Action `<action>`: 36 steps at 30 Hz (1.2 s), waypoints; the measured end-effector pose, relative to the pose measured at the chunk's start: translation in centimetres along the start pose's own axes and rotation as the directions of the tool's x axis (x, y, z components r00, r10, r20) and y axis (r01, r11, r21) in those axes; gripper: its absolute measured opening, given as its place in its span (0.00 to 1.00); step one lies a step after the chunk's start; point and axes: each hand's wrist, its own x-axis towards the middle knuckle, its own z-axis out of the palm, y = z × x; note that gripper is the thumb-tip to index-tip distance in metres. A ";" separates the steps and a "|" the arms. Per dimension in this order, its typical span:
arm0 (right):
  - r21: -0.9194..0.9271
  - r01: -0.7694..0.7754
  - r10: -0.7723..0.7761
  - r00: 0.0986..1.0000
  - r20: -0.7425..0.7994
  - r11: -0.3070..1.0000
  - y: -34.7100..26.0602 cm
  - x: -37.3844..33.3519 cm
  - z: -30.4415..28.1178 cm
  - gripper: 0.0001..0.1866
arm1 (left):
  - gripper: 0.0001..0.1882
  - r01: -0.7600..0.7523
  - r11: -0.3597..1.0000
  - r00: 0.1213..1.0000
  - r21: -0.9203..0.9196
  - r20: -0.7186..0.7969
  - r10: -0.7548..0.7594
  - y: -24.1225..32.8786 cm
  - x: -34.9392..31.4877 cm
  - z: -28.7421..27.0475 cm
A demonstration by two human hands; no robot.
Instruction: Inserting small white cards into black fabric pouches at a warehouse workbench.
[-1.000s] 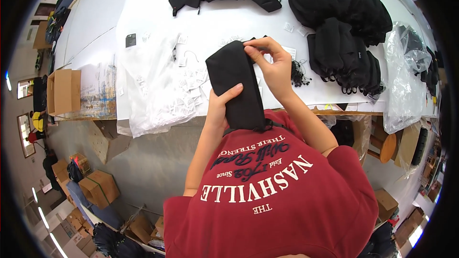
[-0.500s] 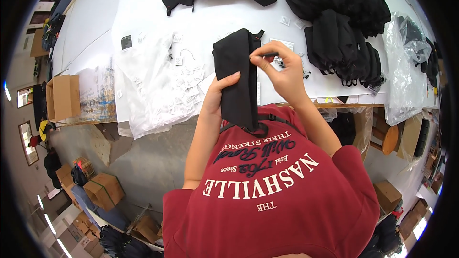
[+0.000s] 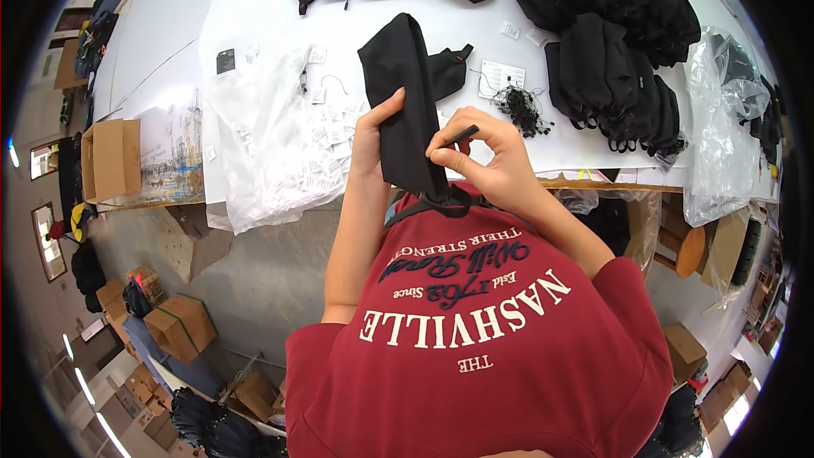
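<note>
A long black fabric bag (image 3: 414, 110) is held up between a person's two bare hands, in front of the chest of a dark red T-shirt (image 3: 475, 407) and partly over the near edge of a white table (image 3: 165, 51). The bag's long axis runs away from the body, its far end leaning slightly left, its near end by the shirt. The left hand (image 3: 378, 131) grips its left side midway, thumb on the face, other fingers hidden behind. The right hand (image 3: 487, 153) is at the opposite long edge, nearer the lower end, pinching a slim black stick (image 3: 460, 136); whether its fingertips also grip the edge, I cannot tell. Beyond the right hand lie a tangle of thin black cords (image 3: 524, 108) and stacked black bags (image 3: 598, 68).
</note>
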 end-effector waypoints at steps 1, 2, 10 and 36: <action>0.002 -0.013 0.013 1.000 0.011 1.000 0.0 -0.1 0.0 0.03 | 0.12 -0.001 1.000 1.000 0.000 -0.001 0.001 -0.1 -0.2 0.2; 0.003 -0.013 0.013 1.000 0.012 1.000 0.0 -0.1 0.0 0.03 | 0.12 -0.031 0.999 0.999 0.037 -0.009 0.031 -0.2 -0.5 0.5; -0.040 -0.006 0.007 0.999 0.032 0.999 0.9 -0.5 0.5 0.03 | 0.13 -0.152 0.974 0.981 0.167 -0.097 0.169 -0.7 -1.4 0.8; -0.027 0.077 -0.080 0.991 -0.111 0.997 0.6 2.4 -1.3 0.04 | 0.19 -0.045 0.997 0.997 -0.060 0.065 0.049 -3.2 -2.4 -1.1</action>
